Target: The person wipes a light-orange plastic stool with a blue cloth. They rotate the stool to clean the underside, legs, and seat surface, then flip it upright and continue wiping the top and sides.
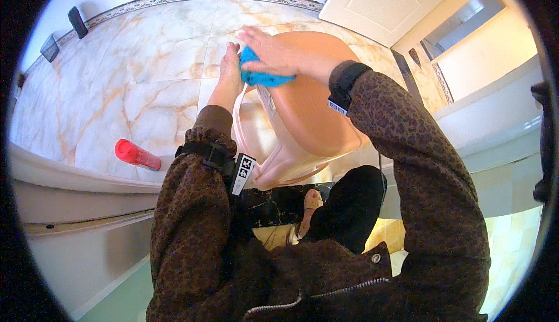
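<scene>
An orange and pale pink plastic stool or chair [321, 99] lies tipped in front of me, its smooth orange panel turned up and an open pink frame along its left side. My right hand [273, 55] presses a blue cloth [268, 78] onto its far left corner. Close beside the cloth, my left hand [228, 71] steadies that same corner at the end of the pink frame. Its fingertips are partly hidden, so the exact grip is hard to see.
A red cylindrical bottle or can [137, 154] is on the marbled tile floor [148, 103] at left. Two dark blocks [78, 22] sit by the far wall. At upper right is a white panelled door [388, 3]. A black stone threshold [270, 206] lies near my sandalled foot [312, 199].
</scene>
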### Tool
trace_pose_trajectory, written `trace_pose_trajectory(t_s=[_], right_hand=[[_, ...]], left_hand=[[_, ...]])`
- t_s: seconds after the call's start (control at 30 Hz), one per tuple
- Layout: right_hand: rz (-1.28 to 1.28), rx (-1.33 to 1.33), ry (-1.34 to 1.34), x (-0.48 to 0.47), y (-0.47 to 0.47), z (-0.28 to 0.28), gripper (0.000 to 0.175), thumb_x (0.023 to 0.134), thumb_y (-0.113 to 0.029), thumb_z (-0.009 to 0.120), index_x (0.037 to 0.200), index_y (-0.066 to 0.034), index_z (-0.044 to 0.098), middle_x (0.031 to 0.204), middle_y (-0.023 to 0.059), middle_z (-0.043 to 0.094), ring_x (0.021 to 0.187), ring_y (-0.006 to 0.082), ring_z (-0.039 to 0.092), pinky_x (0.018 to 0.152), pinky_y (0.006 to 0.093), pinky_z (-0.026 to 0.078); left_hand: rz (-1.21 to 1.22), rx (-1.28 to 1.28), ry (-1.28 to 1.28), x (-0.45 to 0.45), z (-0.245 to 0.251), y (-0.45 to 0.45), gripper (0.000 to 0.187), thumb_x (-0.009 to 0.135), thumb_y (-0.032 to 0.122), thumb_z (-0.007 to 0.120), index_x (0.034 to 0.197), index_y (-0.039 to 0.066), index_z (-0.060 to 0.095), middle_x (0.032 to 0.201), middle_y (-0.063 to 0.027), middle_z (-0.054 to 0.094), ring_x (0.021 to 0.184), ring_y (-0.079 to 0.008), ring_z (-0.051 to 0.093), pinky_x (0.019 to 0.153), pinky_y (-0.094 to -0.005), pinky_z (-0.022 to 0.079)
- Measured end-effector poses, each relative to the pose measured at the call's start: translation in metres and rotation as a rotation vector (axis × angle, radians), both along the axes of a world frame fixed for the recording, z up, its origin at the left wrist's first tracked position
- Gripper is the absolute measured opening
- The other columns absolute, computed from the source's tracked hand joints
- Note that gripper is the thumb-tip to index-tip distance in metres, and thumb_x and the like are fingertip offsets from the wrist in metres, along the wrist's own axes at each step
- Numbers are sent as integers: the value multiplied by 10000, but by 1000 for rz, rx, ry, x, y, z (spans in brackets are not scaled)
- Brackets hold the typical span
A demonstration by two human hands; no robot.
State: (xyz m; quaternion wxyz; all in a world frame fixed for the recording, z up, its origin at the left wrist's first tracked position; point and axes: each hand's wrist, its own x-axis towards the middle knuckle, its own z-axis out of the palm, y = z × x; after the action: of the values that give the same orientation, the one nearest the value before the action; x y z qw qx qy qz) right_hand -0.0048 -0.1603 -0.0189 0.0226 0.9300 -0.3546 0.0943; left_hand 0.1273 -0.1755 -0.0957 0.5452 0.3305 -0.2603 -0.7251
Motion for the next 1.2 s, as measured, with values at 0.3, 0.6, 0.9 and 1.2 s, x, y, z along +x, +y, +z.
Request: trace_pose_trajectory(t_s=[0.3,0.6,0.9,1.2], right_hand=[[-529,159,-39,-132,-10,26,520,953,-435,386,1067,36,575,1093,302,567,1017,439,542,912,481,426],[-977,9,-50,-187,100,19,491,954,-320,428,1198,105,457,1253,332,473,1124,459,502,964,468,422],[-727,77,-120,-103,242,28,500,895,-204,529,1309,39,392,1372,279,392,1250,429,408,1074,469,321],[-1102,129,49,-180,178,48,523,955,-325,402,1255,102,433,1276,301,483,1203,408,458,1036,443,372]], left_hand=[[-28,-456,-623,-15,23,18,661,911,458,473,1391,10,395,1370,-192,477,1235,-292,482,1025,-360,372],[-86,-557,-954,-33,23,10,643,903,379,477,1384,-37,383,1372,-265,447,1303,-347,417,1085,-368,314],[-10,-566,-951,-42,26,16,702,915,429,475,1413,-41,316,1422,-276,372,1344,-363,352,1105,-379,285],[-127,-717,-1041,-51,28,17,750,854,378,582,1403,-49,300,1350,-306,426,1258,-412,433,1042,-418,368]])
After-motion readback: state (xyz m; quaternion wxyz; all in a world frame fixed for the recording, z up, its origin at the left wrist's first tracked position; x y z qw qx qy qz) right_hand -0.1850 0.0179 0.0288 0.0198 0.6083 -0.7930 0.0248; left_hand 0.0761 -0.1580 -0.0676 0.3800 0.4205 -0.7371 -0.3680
